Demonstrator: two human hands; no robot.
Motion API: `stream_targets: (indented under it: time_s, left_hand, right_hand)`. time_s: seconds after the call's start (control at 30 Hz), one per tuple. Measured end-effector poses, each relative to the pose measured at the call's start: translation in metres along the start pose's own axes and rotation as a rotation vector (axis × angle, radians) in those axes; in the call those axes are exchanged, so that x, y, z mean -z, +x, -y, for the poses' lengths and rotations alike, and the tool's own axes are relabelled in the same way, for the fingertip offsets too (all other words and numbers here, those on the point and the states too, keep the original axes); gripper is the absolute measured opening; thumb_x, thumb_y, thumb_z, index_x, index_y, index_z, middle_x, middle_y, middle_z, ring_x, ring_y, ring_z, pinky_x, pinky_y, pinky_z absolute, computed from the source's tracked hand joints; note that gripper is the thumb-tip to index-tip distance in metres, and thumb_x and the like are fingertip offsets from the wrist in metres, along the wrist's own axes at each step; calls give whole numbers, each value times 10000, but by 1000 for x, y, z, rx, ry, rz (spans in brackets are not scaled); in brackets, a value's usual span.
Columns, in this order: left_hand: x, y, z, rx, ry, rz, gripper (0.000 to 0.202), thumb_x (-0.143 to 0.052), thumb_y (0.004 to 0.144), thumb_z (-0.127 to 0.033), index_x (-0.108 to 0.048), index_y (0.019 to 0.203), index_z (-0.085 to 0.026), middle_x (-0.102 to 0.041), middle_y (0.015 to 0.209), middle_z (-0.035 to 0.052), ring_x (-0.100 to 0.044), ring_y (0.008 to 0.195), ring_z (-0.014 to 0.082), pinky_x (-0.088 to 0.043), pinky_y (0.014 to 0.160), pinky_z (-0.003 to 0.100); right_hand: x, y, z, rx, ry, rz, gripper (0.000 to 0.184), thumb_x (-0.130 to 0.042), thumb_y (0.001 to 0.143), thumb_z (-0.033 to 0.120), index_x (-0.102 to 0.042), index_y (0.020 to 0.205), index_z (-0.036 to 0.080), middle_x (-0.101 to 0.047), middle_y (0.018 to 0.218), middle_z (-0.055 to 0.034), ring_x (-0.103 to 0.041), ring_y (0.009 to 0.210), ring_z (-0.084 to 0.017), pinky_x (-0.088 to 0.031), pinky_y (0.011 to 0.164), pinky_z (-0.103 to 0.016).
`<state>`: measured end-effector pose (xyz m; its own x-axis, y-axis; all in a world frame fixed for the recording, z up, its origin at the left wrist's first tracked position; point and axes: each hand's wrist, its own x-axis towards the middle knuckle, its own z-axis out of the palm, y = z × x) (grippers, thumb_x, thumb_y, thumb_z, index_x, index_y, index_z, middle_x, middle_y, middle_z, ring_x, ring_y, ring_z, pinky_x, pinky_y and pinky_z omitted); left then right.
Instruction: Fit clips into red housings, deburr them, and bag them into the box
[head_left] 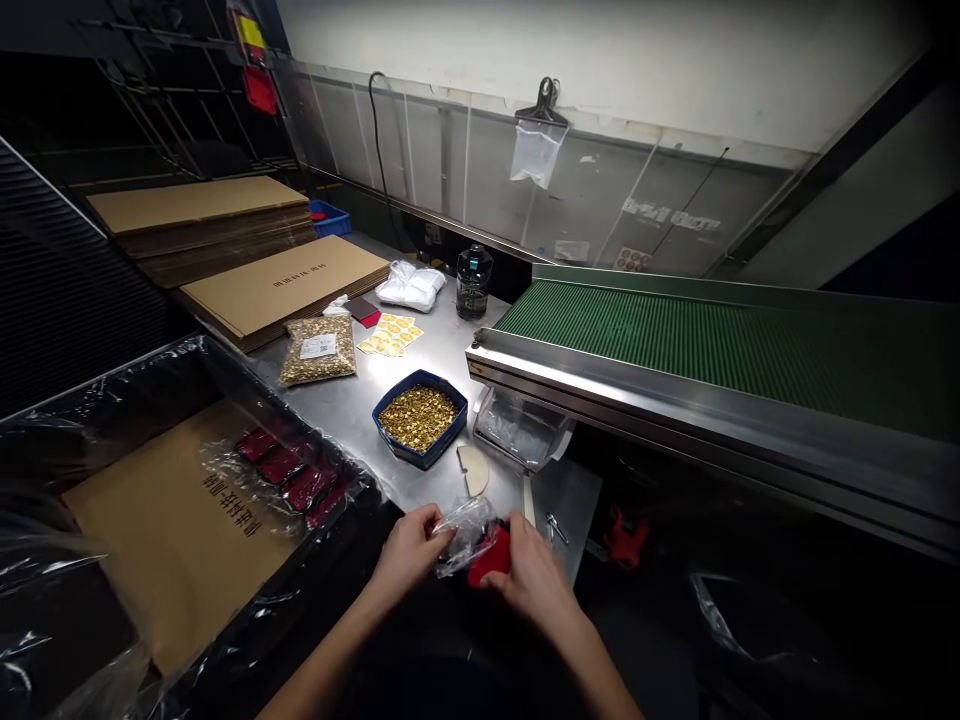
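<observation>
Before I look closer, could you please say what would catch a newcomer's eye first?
A wide ribbed green conveyor belt stretches across the right. Left of it, small shiny gold pieces fill a blue angular tray. At bottom centre, the right hand holds a bright red item.

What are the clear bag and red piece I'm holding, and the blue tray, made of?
Clear bag: probably thin plastic film; glossy, crinkled, transparent.
Red piece: looks matte, possibly fabric or plastic; its plain surface leaves that open.
Blue tray: likely rigid plastic, given smooth, slightly shiny walls.
</observation>
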<state>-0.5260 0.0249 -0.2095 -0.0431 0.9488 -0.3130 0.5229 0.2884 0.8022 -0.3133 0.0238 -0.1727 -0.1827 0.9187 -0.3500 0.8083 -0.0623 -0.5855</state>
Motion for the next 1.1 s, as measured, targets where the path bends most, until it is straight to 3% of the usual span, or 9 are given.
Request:
stream_targets:
  time_s: [0.07,0.23,0.33,0.43,0.57,0.67,0.8,0.93,1.1]
  left_hand:
    - [-3,1,-2,31,4,12,358,-557,833,-468,-449,611,-209,-446,556,-50,-478,582,146,-295,557,252]
    - [-7,7,-4,149,15,48,482,-482,936,-507,-482,563,-203,-458,457,-51,-508,480,142,-338,520,263]
    - [-15,8,-6,183,23,92,523,-508,968,-545,-534,592,-182,-485,462,-63,-513,460,122,-407,535,263]
    - [-31,9,-11,190,17,167,534,-513,976,-570,-563,629,-168,-507,487,-66,-523,462,110,-449,537,260]
    - [-47,11,-22,164,-3,252,541,-431,1015,-549,-590,672,-161,-545,508,-52,-517,429,108,-447,507,257]
    - [-39,8,-30,69,11,164,470,-413,1005,-493,-591,709,-174,-589,565,-22,-556,478,133,-406,525,260]
    - [-19,7,-45,-130,41,-27,183,-566,905,-389,-579,962,-215,-664,842,-7,-607,683,146,-407,649,254]
    - [-15,16,-65,-276,61,-24,172,-606,879,-350,-565,985,-221,-653,799,-19,-582,618,138,-411,616,252]
    - [-24,6,-85,-498,197,39,79,-579,904,-259,-595,834,-226,-633,787,13,-600,736,173,-405,653,265]
  right_hand:
    - [-4,-7,-2,-27,45,-54,522,-771,697,247,-573,1173,169,-697,1142,-143,-653,1109,-371,-491,930,-449]
    - [7,-39,-31,-116,184,-176,520,-673,827,354,-512,1306,229,-693,1231,-123,-691,1101,-325,-533,913,-427]
    - [17,-61,-41,-152,492,-292,453,-603,901,497,-507,1254,231,-733,1152,-120,-735,1014,-292,-583,826,-379]
    - [13,-73,-28,-91,760,-474,480,-643,893,505,-469,1247,232,-732,1152,-123,-730,1021,-272,-584,821,-338]
    - [-16,-68,-8,-19,435,-500,389,-637,912,461,-495,1187,226,-742,973,-82,-738,856,-249,-571,719,-303]
    - [-37,-61,-11,23,313,-459,268,-579,943,423,-525,1125,233,-730,908,-62,-734,771,-249,-565,674,-315]
    - [-49,-60,-24,74,271,-420,252,-559,949,387,-531,1154,242,-722,942,-80,-733,807,-290,-566,697,-371]
    - [-47,-61,-23,100,250,-380,265,-570,918,324,-553,1170,243,-715,973,-97,-716,885,-327,-561,756,-428]
    - [-38,-59,-17,24,325,-377,169,-605,895,333,-567,1044,264,-694,803,-37,-699,716,-301,-513,623,-374]
